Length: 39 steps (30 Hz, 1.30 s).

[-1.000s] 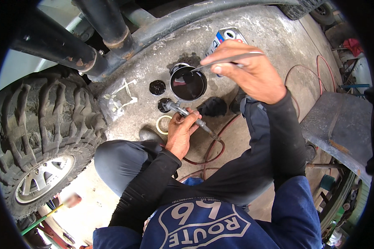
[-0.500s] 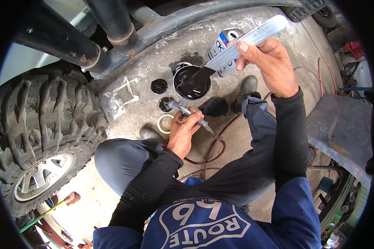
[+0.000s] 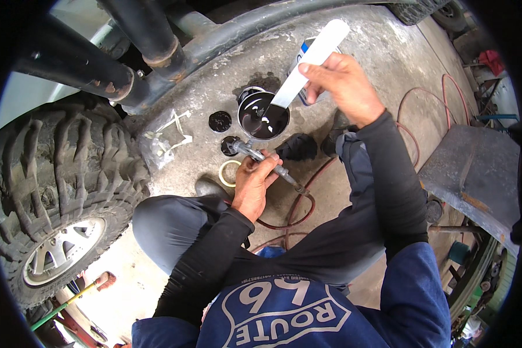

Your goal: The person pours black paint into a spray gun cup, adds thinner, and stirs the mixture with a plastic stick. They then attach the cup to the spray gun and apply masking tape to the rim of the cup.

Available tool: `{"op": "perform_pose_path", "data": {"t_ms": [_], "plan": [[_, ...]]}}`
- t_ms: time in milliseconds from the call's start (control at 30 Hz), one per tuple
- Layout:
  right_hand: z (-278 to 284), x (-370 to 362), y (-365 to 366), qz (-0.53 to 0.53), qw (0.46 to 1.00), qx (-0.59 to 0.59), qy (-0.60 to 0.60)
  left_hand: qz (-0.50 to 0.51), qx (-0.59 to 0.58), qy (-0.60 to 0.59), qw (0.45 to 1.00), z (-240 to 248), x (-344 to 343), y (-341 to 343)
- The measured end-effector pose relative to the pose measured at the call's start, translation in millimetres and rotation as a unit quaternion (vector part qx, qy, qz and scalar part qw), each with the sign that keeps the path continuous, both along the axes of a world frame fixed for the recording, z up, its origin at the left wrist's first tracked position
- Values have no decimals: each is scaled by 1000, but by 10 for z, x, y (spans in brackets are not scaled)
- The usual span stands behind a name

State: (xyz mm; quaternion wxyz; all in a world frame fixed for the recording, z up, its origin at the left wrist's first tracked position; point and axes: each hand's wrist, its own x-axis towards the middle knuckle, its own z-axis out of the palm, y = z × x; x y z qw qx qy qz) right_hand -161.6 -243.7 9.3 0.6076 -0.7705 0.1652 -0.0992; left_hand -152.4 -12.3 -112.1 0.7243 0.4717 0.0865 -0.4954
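Observation:
My right hand (image 3: 348,90) pinches a flat, pale stirring stick (image 3: 322,49) between thumb and fingers. Its lower end dips into an open can of black paint (image 3: 285,123) on the floor. Closed around a grey metal spray gun (image 3: 281,170), my left hand (image 3: 252,185) holds it low in front of my knees, with a red hose at its lower end. A round black lid or cup (image 3: 220,122) lies left of the can, and a second black round piece (image 3: 228,146) shows by the gun's tip. Behind my right hand stands a blue-and-white tin (image 3: 305,46), partly hidden.
A large knobby tyre (image 3: 69,168) stands at the left, below a black tubular bumper (image 3: 238,43). A roll of pale tape (image 3: 222,174), a crumpled black cloth (image 3: 298,148) and a clear plastic bag (image 3: 159,148) lie around. The red hose (image 3: 290,223) loops between my feet. A metal plate (image 3: 475,174) stands at right.
My right hand has moved left and the stirring stick has tilted steeper, its tip now down inside the paint can. The left hand with the spray gun has stayed almost still.

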Motion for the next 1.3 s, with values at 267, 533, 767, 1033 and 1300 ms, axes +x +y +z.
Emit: {"op": "perform_pose_path", "data": {"t_ms": [267,533,767,1033,1300], "plan": [[358,-139,30,88,988,-78,-102,4,-4,1,1000,4,1,-6],[-40,17,63,69,988,-136,28,4,-5,5,1000,-13,-8,-3],[342,-147,-16,25,996,-16,-87,10,0,4,1000,1,2,-3],[22,15,140,106,983,-131,-66,2,-7,2,1000,-14,-2,-7],[198,-94,-20,22,997,-10,-69,3,-2,1,1000,0,0,0]]}}
